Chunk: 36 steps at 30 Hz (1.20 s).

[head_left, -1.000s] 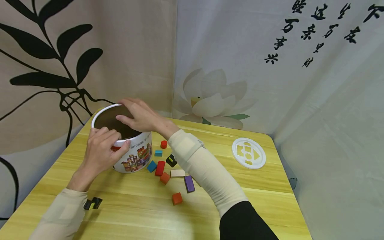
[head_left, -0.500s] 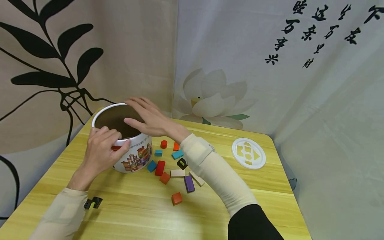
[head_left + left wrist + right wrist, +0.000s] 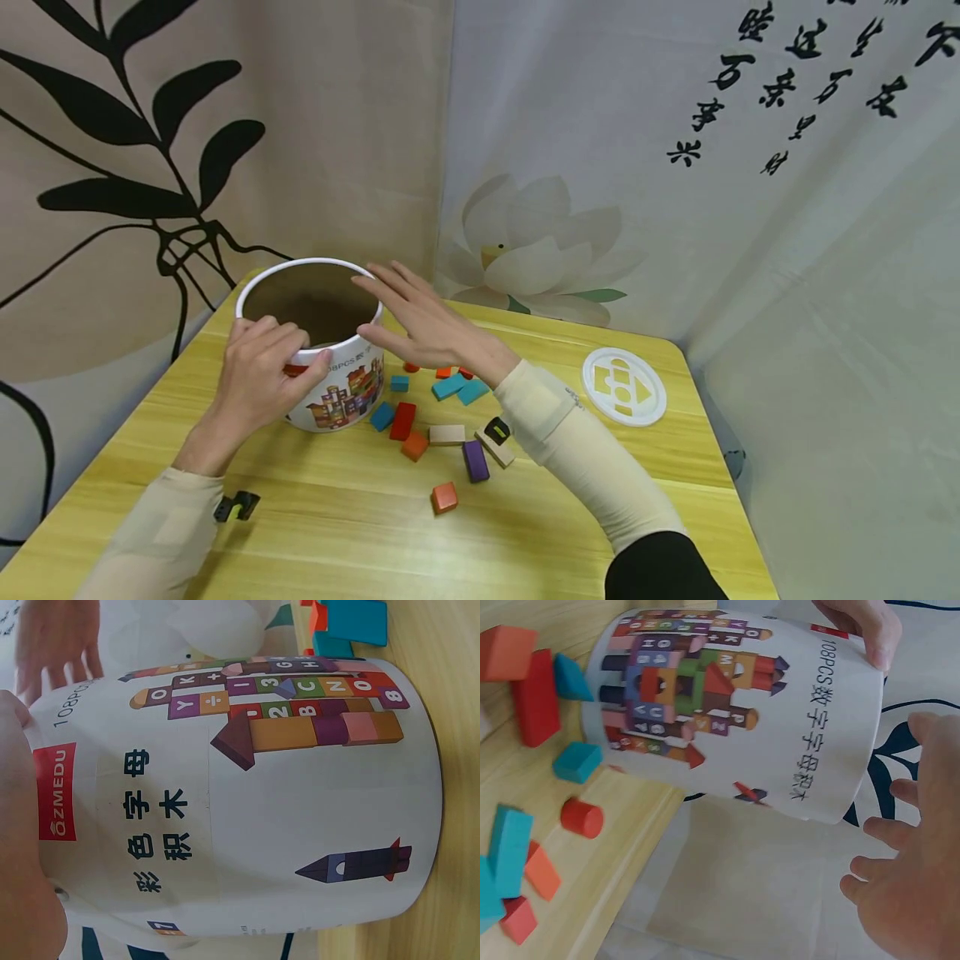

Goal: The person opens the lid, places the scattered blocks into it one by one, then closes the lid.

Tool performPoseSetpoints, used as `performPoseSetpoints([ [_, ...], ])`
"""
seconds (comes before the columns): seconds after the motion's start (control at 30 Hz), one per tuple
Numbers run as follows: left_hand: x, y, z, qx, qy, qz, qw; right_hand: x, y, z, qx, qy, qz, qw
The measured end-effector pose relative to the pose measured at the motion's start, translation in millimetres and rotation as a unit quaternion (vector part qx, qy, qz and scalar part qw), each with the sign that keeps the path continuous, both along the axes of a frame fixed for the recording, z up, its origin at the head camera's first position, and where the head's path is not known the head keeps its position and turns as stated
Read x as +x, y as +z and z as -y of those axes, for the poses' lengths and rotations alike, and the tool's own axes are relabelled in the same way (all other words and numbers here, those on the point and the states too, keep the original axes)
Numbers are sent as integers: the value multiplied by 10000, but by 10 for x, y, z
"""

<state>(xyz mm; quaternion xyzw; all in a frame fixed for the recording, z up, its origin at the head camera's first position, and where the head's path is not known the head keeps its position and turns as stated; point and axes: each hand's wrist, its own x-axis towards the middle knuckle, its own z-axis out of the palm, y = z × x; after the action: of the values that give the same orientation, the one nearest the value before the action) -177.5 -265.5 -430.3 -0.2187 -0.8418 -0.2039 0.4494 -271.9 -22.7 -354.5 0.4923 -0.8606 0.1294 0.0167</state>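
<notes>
A white bucket (image 3: pixel 347 385) printed with colourful block castles stands upright at the table's left, its mouth uncovered. My left hand (image 3: pixel 258 375) grips the near rim, fingers over the inside and thumb on the outer wall. Just right of the rim, my right hand (image 3: pixel 435 325) has its fingers stretched out and holds nothing. In the right wrist view, the fingers (image 3: pixel 889 832) look apart from the bucket (image 3: pixel 697 697). Most of the inner floor of the bucket is hidden. Beside it lie a red block (image 3: pixel 402 422), a blue block (image 3: pixel 382 416) and a small teal block (image 3: pixel 400 383).
More loose blocks lie right of the bucket: an orange cube (image 3: pixel 444 498), a purple block (image 3: pixel 476 462), a pale block (image 3: pixel 447 435) and a teal block (image 3: pixel 448 386). A white lid with shaped holes (image 3: pixel 624 387) lies farther right. Hanging cloth (image 3: pixel 555 100) backs the table.
My right hand has moved right, from over the bucket's mouth to beside its right rim. More blocks now show beneath that arm. The left hand keeps its hold on the rim.
</notes>
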Motion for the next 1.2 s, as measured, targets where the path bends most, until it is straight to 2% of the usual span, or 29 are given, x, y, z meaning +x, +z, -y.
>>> performPoseSetpoints([
  [0.23,-3,6,-17,63,25,61,10000,39,-171,-309,-93,-38,36,9999],
  [0.53,5,-3,-32,93,60,35,9999,77,-473,-741,-214,-131,197,9995],
  [0.77,-1,0,-30,109,73,59,9999,100,-798,-1061,-160,-320,486,9982],
  [1.0,-1,-1,-26,92,82,72,9999,98,-1193,-1332,259,-373,532,9975],
  [1.2,-6,1,-31,76,76,100,9999,66,-1401,-1448,354,-423,591,9967],
])
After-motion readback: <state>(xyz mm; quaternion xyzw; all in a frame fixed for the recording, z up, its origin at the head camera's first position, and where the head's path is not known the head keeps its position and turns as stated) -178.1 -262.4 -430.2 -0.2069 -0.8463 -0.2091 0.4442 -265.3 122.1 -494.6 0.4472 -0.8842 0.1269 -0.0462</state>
